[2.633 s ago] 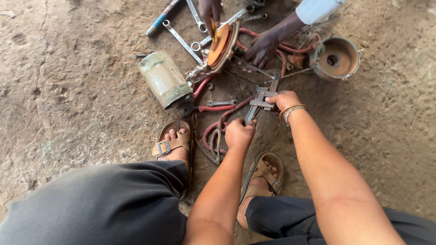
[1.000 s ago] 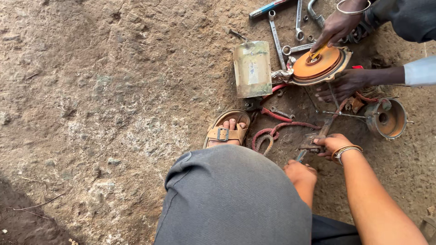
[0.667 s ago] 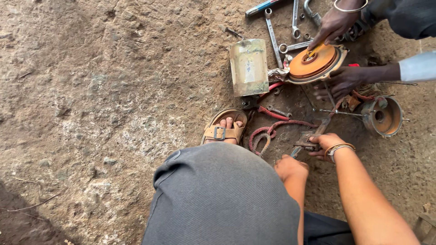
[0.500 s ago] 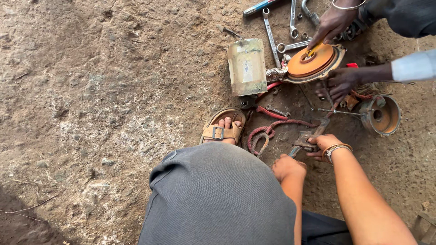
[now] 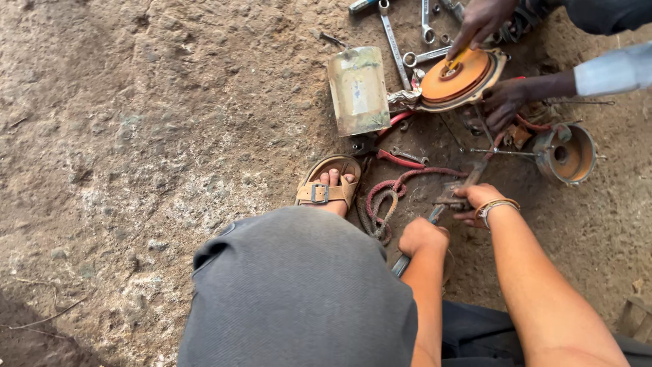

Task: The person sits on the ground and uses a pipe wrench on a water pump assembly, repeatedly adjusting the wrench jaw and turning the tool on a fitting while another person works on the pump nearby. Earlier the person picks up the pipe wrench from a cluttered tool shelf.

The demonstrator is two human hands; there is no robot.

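Two hands of mine work one long metal tool (image 5: 435,214) on the dirt floor (image 5: 136,136): my left hand (image 5: 422,237) is clenched around its near handle, my right hand (image 5: 479,202) grips its far end, just right of a reddish cable (image 5: 401,187).

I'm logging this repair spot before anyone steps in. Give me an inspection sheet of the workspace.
Surface: bare dirt ground, rough and stony.
Job's things: long metal tool held low by both hands.
Clutter: spanners, dented metal can, orange disc part, round metal housing.
Grips: left hand closed on the tool's lower end; right hand gripping it higher up.
Cables: reddish rope coiled beside sandalled foot.
Surroundings: another person's hands on the disc part.
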